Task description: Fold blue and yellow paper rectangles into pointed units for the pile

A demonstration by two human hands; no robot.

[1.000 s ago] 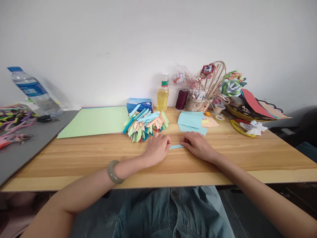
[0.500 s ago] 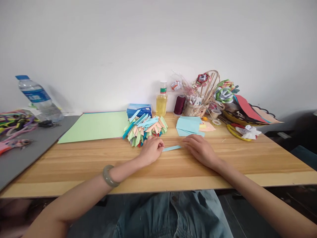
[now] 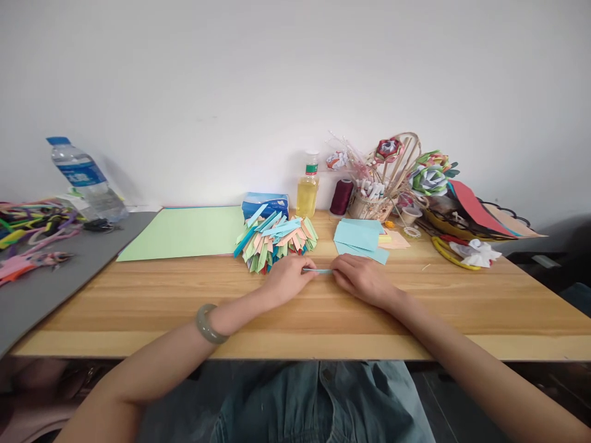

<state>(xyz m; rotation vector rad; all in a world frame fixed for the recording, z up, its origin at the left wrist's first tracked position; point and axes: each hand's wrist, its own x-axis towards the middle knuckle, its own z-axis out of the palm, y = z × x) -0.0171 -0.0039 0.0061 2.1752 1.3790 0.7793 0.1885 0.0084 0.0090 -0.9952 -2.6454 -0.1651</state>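
Observation:
A narrow light-blue paper strip [image 3: 322, 271] stretches between my two hands, just over the wooden table. My left hand [image 3: 290, 275], with a bracelet on its wrist, pinches the strip's left end. At the other end, the fingers of my right hand [image 3: 362, 278] are closed on the strip; their tips are partly hidden. Right behind my left hand lies a heap of folded paper pieces [image 3: 272, 243] in green, peach, blue and teal. Several light-blue paper sheets [image 3: 357, 234] lie beyond my right hand.
Behind the heap are a tissue pack [image 3: 265, 203], an oil-coloured bottle [image 3: 307, 191] and a thread spool [image 3: 341, 197]. A basket of sticks and paper flowers [image 3: 372, 206] stands right of them. Green sheets [image 3: 184, 231] lie left, near a tilted water bottle [image 3: 87, 178]. Yellow-handled scissors-like loop [image 3: 455, 255] sits right.
My right hand has come in to the left and closed on the strip's right end. Less of the strip shows between my hands. The whole view has shifted slightly.

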